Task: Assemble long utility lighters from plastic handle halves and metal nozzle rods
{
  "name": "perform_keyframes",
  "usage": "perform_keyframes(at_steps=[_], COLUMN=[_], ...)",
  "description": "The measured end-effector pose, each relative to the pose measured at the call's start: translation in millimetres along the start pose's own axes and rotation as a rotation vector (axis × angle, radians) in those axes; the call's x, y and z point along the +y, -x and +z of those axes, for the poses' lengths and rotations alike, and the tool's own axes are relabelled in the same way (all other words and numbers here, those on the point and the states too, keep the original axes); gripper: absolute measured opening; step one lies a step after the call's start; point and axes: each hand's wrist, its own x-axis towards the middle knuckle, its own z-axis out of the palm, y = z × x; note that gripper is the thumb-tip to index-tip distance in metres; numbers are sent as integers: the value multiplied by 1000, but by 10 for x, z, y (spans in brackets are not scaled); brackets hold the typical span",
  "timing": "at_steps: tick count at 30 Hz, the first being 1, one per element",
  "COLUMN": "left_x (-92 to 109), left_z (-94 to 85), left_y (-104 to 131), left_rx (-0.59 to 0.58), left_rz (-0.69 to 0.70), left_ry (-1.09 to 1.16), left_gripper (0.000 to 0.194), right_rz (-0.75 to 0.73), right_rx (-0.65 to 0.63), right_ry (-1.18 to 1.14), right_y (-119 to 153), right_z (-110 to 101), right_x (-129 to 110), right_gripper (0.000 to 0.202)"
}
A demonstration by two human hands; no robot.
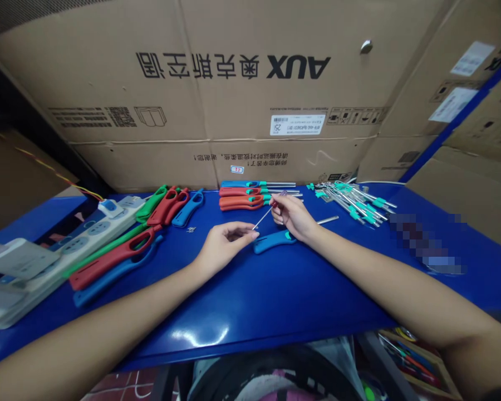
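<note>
Thin rod (262,219) between hands (225,240), blue table (234,301)

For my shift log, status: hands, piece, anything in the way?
Left hand, right hand: closed on thin rod. Rod slanted between them. Possibly in the way: blue handle, partly hidden by right hand.

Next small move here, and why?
I'd probably lower the thin rod toward the blue handle. The right hand grips the rod's upper end, the left hand's fingertips are at its lower end, and that handle lies just below, apart from the other handles. Whether the left fingertips actually pinch it, I can't tell.
</note>
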Motion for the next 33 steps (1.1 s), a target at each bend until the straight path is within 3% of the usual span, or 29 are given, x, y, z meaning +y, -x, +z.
perform_keyframes(at_steps=[13,22,33], left_x=[51,15,40], left_z=[-16,-28,-24], left_y=[3,-16,0], left_rx=[-17,-8,-46], left_rz=[17,7,16], left_ry=[-72,-70,-137], left_gripper=[30,32,30], right_rz=[3,1,-118], right_rx=[4,15,-11], right_ry=[6,39,209], right_y=[-7,-14,22], right_z=[-12,-8,20], right_x=[7,19,-19], right_gripper=[33,30,24])
